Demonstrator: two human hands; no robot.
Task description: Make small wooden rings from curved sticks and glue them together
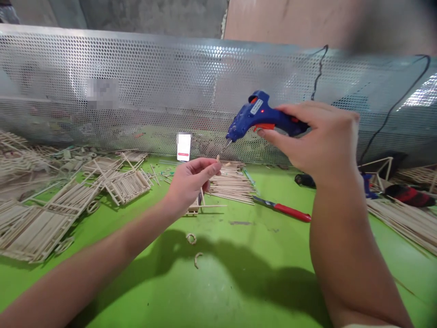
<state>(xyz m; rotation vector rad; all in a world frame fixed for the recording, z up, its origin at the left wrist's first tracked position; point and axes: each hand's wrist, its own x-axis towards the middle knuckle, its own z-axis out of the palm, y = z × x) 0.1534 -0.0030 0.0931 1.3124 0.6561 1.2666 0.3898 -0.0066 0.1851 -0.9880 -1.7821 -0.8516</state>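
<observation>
My right hand [314, 132] is wrapped round the handle of a blue hot glue gun [251, 116], a finger by its orange trigger. The metal nozzle points down and left, just above my left hand [193, 180]. Between the thumb and forefinger of that hand is a small wooden piece [218, 159], mostly hidden by the fingers. Below on the green table lie a small wooden ring [191, 238] and a curved wooden piece [198, 260]. Partly behind my left hand stands a small stick frame [193, 209].
A pile of thin wooden sticks [232, 184] lies behind my hands, with a red-handled cutting tool [290, 212] beside it. Stick-built carts [44, 223] crowd the left. A lit phone [183, 146] leans on the perforated metal screen [146, 86]. More sticks [399, 223] lie right.
</observation>
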